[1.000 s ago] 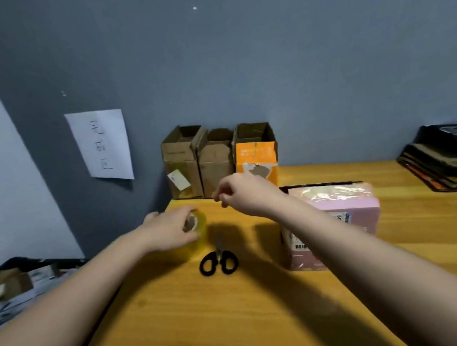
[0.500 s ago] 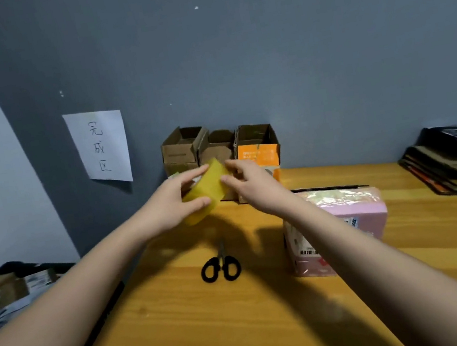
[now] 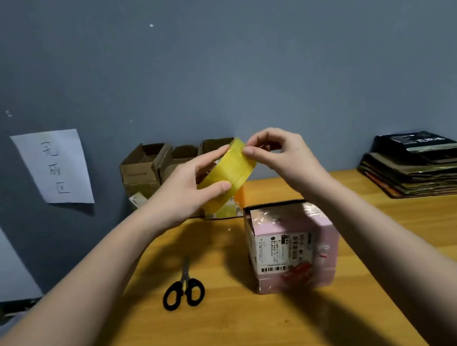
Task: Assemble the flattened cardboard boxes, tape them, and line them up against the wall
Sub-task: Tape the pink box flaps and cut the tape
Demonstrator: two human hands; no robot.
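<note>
My left hand (image 3: 185, 188) grips a yellow roll of clear tape (image 3: 228, 170), held up above the table. My right hand (image 3: 277, 150) pinches at the roll's upper right edge with thumb and forefinger. Below my right wrist a pink assembled box (image 3: 292, 246) stands on the wooden table (image 3: 247, 334), its top covered with shiny tape and a shipping label on its front. Three open brown boxes (image 3: 143, 171) stand in a row against the grey wall, partly hidden behind my hands.
Black-handled scissors (image 3: 183, 290) lie on the table left of the pink box. A stack of flattened cardboard boxes (image 3: 426, 165) sits at the far right. A white paper sign (image 3: 54, 167) hangs on the wall at the left. Clutter lies beyond the table's left edge.
My left hand has lifted the tape roll off the table and raised it. My right hand has come to the roll's edge and pinches there. The view has moved closer.
</note>
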